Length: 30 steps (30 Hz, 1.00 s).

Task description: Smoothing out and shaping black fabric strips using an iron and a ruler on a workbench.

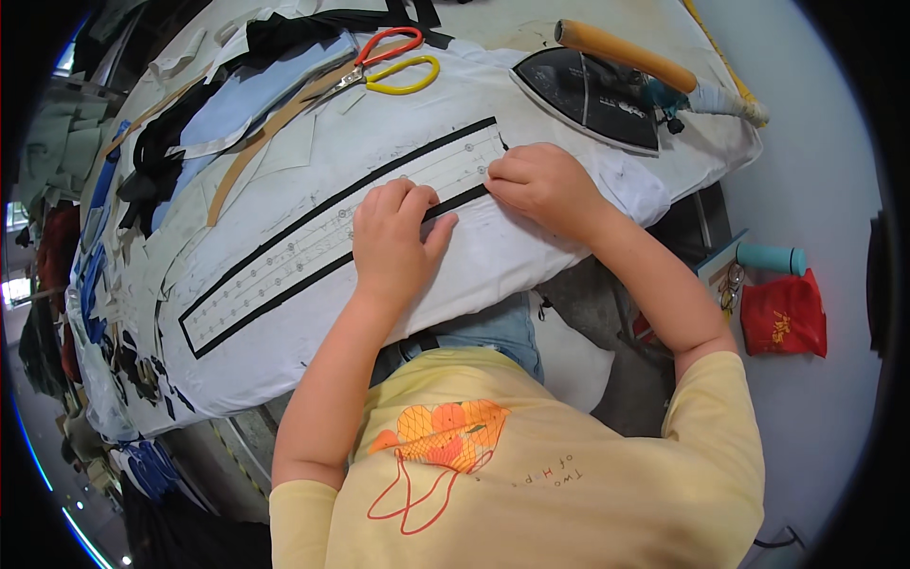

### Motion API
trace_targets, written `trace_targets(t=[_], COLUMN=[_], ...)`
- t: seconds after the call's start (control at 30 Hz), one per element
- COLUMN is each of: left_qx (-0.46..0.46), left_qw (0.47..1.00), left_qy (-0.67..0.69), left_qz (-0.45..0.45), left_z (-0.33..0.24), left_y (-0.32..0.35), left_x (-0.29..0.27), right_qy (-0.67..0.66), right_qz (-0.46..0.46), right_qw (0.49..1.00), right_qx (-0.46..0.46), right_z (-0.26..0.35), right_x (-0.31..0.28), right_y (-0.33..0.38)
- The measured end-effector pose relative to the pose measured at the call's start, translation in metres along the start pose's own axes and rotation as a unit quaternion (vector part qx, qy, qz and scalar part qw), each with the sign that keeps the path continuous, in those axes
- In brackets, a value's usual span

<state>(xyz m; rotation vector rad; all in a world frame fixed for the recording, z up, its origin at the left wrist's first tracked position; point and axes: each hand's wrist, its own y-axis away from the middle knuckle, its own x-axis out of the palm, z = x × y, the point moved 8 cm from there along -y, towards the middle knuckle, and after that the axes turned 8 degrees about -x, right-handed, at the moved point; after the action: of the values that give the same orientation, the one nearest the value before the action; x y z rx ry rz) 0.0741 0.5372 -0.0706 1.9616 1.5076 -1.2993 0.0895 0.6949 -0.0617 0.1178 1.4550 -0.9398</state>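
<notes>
A long white template [318, 232] with dotted markings lies slantwise on the white cloth-covered table, and black fabric [275, 304] shows as a border along its edges. My left hand [393, 232] rests on the strip's middle, palm down, with its thumb spread toward the near edge. Near the strip's right end, my right hand [545, 185] pinches the black fabric between thumb and fingers. Its fingertips partly hide the corner there.
Past my right hand, an iron [588, 100] with a wooden handle lies at the far right. Scissors [358, 74] with red and yellow handles lie at the back, beside a brown curved strip [242, 161] and blue fabric [232, 104]. A red pouch [784, 315] and turquoise bottle [773, 259] are off the table's right side.
</notes>
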Motion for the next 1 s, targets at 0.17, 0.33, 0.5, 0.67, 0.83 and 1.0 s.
trace_targets(t=[0.17,0.33,0.5,0.67,0.83,1.0], left_qx=[0.003,0.002,0.003,-0.004,0.001,0.010], left_qw=[1.000,1.000,1.000,1.000,1.000,1.000], left_qy=[-0.005,-0.004,-0.002,-0.007,-0.009,-0.010], left_qz=[-0.003,-0.004,-0.009,-0.013,-0.015,-0.024], left_z=[0.000,-0.001,-0.003,-0.001,-0.002,-0.002], left_y=[0.000,-0.001,-0.002,-0.002,-0.002,-0.002], left_x=[-0.001,0.001,0.001,0.001,0.002,0.002], right_qy=[-0.012,-0.071,-0.009,0.040,-0.036,-0.033], right_qz=[0.000,-0.055,0.015,0.015,-0.053,0.004], right_qw=[0.999,0.989,1.000,0.998,0.995,0.999], right_qx=[0.036,0.114,0.008,-0.053,0.078,0.033], right_z=[-0.004,-0.011,0.000,0.005,-0.014,-0.005], right_x=[0.006,-0.004,-0.002,0.005,0.000,-0.003], right_y=[-0.003,0.000,-0.003,-0.007,-0.003,-0.003])
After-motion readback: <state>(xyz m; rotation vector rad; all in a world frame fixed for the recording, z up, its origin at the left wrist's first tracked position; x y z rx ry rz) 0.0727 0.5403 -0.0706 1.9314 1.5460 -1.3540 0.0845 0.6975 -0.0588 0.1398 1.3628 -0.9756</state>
